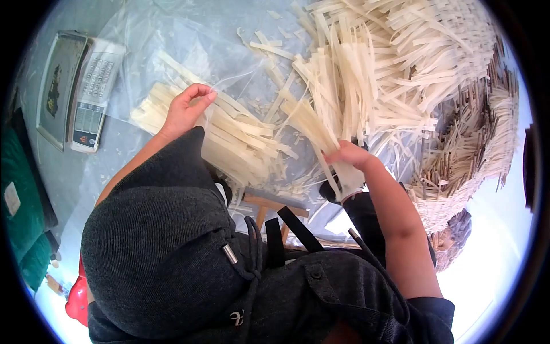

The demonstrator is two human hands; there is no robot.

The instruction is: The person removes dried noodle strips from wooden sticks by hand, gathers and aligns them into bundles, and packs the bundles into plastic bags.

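Observation:
My right hand (348, 156) is closed round a bundle of pale flat strips (309, 123), which slants up and left from my fingers. The kind of strip cannot be made out for certain. At upper left, my left hand (192, 106) has its thumb and fingertips pinched together. The edge of a thin clear plastic sheet (172, 43), perhaps a bag, seems to run from those fingertips. Just beneath and beside the left hand lies a pile of similar strips (238, 146), partly hidden by my wrist and hood.
A large heap of strips (401, 51) spills out of a woven basket (478, 143) on the right. On the left stands a digital scale (94, 94) with a flat metal pan (60, 92). Scraps lie about the grey surface. A small wooden frame (269, 203) shows below.

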